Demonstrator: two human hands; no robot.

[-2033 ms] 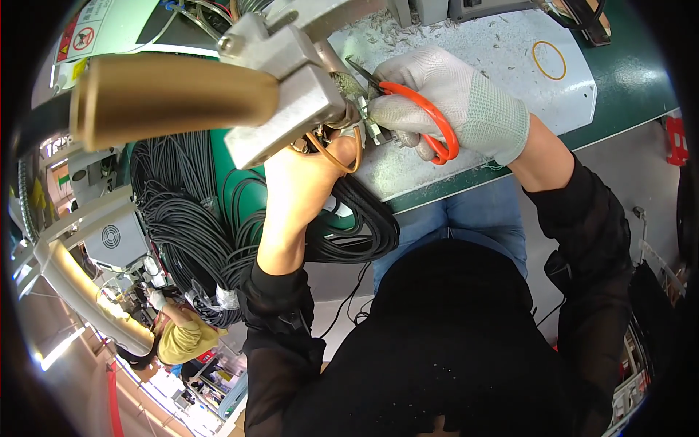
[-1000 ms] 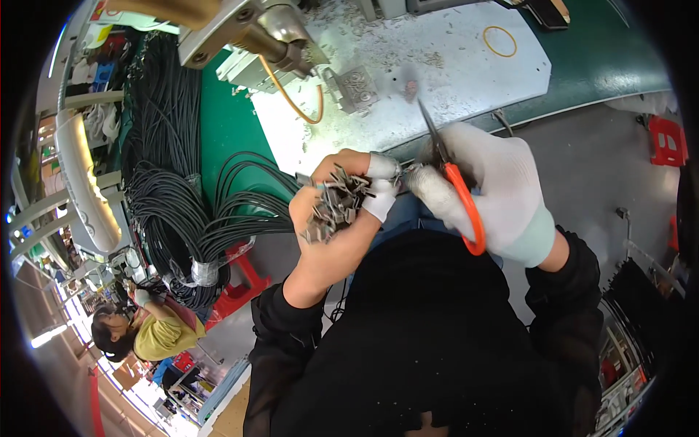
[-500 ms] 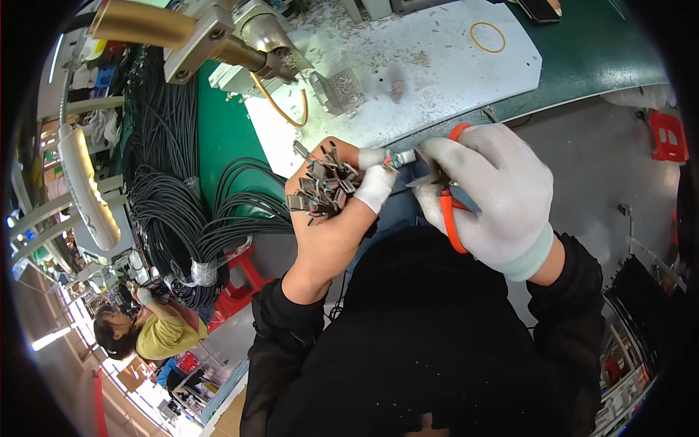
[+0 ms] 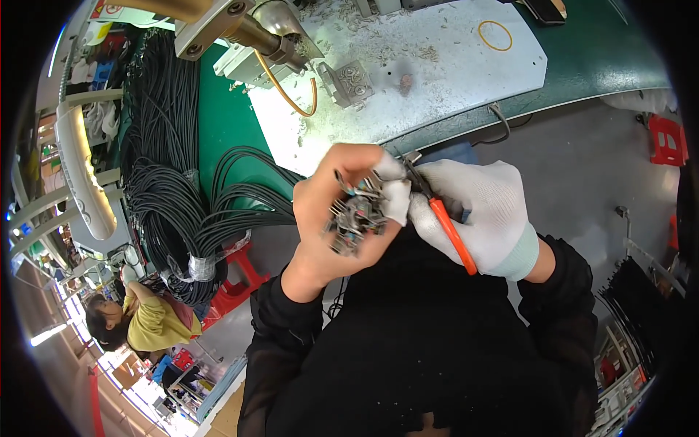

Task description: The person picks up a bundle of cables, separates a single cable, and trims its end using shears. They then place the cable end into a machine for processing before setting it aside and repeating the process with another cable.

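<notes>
Head view: we are working above our lap, off the worktop (image 4: 437, 87).
Left hand (image 4: 335, 218): fingers gripping a connector bunch (image 4: 353, 218).
Right hand (image 4: 473, 211): gloved fingers clenching cutters (image 4: 444, 222), tips meeting the bunch.
Progress: trimming seemingly underway; cables (image 4: 175, 197) waiting.

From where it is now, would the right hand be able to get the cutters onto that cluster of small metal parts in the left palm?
Probably yes. The right hand, gloved, holds the orange-handled cutters right beside the cluster of metal parts in the left hand. Only the left hand's white-capped fingertip lies between them.
</notes>
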